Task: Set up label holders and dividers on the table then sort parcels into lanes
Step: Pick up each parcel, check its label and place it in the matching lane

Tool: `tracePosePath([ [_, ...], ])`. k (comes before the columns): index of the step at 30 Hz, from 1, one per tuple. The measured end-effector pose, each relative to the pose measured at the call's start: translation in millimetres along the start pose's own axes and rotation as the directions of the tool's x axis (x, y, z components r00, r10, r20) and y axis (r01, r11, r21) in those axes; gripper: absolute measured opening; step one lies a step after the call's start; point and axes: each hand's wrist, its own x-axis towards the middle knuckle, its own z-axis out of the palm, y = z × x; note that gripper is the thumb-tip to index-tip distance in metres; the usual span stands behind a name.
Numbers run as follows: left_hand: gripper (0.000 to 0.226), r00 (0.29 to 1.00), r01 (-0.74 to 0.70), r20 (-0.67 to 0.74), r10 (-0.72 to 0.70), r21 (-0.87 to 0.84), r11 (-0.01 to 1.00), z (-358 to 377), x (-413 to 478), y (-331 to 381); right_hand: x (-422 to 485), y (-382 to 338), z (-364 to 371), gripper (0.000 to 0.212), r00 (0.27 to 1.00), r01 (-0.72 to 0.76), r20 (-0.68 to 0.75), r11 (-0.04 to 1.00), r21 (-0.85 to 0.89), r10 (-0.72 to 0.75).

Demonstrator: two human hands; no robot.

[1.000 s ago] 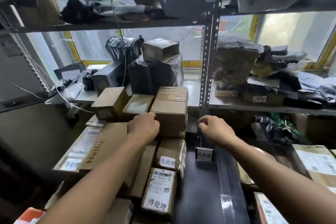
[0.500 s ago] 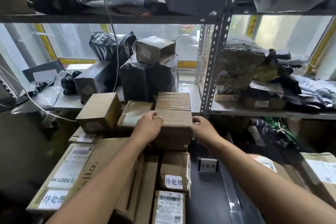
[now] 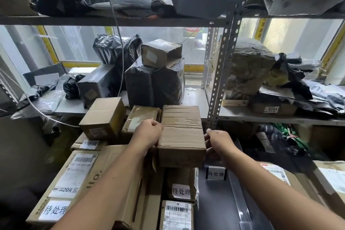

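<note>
Now your left hand (image 3: 147, 132) grips the taped box (image 3: 182, 136) by its left side, as half a second ago; your right hand (image 3: 218, 142), off by the post (image 3: 222, 73) a second back, clasps its right side. The box sits atop the parcel stack (image 3: 181, 183) at the table's (image 3: 212, 205) left edge. Left of it stand a small box (image 3: 103, 117) and a taped parcel (image 3: 140, 117); right, the label holder (image 3: 215, 173), then the divider (image 3: 240, 201).

The taped box (image 3: 182, 134) hides left hand (image 3: 147, 133) and right hand (image 3: 219, 142) fingertips.
</note>
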Motion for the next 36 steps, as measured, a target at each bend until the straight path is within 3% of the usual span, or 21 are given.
tracePosePath([
  [3,0.013,0.998,0.005,0.061,-0.002,-0.057,0.998,4,3,5,10,9,6,0.033,0.997,-0.051,0.054,0.998,0.037,0.048],
  [8,0.016,0.991,0.068,0.122,-0.047,-0.170,0.983,8,-1,10,11,20,10,0.053,0.968,-0.144,0.221,0.983,0.111,0.117],
  [12,0.025,0.997,0.055,0.053,-0.048,-0.132,0.990,10,-3,4,5,26,7,0.057,0.949,-0.212,0.271,0.961,0.175,0.160],
  [17,0.031,0.998,0.037,0.052,-0.031,-0.106,0.994,10,-15,3,-14,19,-3,0.071,0.963,-0.137,0.263,0.943,0.302,0.056],
  [19,0.053,0.997,-0.018,0.077,0.031,-0.153,0.988,10,-21,4,-23,13,-7,0.066,0.973,-0.048,0.227,0.941,0.336,-0.031],
  [22,0.117,0.978,-0.117,0.148,0.145,-0.181,0.976,7,-38,13,-39,-7,-13,0.048,0.963,0.048,0.226,0.916,0.398,-0.149],
  [25,0.138,0.945,-0.117,0.263,0.193,-0.277,0.954,-3,-58,26,-56,-27,-25,0.037,0.958,0.060,0.221,0.882,0.467,-0.182],
  [29,0.126,0.900,-0.037,0.359,0.247,-0.503,0.863,-14,-82,32,-72,-36,-40,0.024,0.944,0.140,0.189,0.844,0.517,-0.272],
  [32,0.109,0.833,0.013,0.458,0.312,-0.578,0.816,-12,-99,31,-80,-36,-42,0.040,0.933,0.167,0.169,0.797,0.580,-0.319],
  [34,0.100,0.806,0.071,0.503,0.311,-0.604,0.794,-10,-105,28,-89,-33,-43,0.046,0.927,0.152,0.240,0.877,0.457,-0.287],
  [36,0.090,0.764,0.118,0.525,0.375,-0.685,0.719,-8,-110,28,-97,-29,-45,0.074,0.908,0.049,0.379,0.943,0.328,-0.179],
])
